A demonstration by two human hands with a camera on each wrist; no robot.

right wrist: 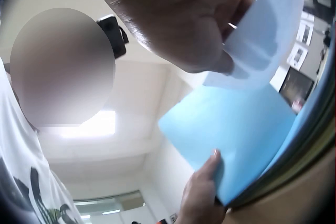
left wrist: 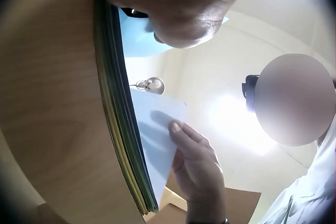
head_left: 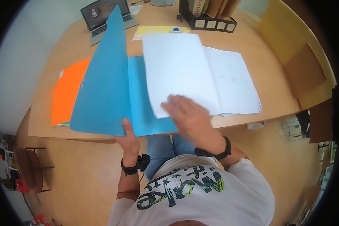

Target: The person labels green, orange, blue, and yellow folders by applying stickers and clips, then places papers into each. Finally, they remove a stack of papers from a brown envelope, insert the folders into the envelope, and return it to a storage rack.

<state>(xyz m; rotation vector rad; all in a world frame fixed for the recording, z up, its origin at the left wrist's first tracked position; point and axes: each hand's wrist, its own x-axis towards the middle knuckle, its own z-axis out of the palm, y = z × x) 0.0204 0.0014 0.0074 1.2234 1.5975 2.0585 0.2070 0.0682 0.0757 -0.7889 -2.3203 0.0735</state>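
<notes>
A blue folder [head_left: 101,90] lies spread on the desk, its left cover raised at a slant. My left hand [head_left: 128,142] grips the cover near its lower corner, thumb over the inner face, as the right wrist view also shows. A white sheet [head_left: 179,71] is lifted and slightly bowed above the folder's middle. My right hand [head_left: 194,119], a little blurred in the head view, pinches this sheet by its lower edge; the thumb lies against the paper in the left wrist view. To the right rests a stack of white papers [head_left: 235,81] with faint marks on top.
An orange folder [head_left: 69,94] lies at the left, partly under the raised cover. Toward the back stand an open laptop [head_left: 108,19] and a black organizer [head_left: 213,23] holding books. A yellow sheet [head_left: 154,30] lies between them. A yellow panel [head_left: 282,34] borders the desk's right side.
</notes>
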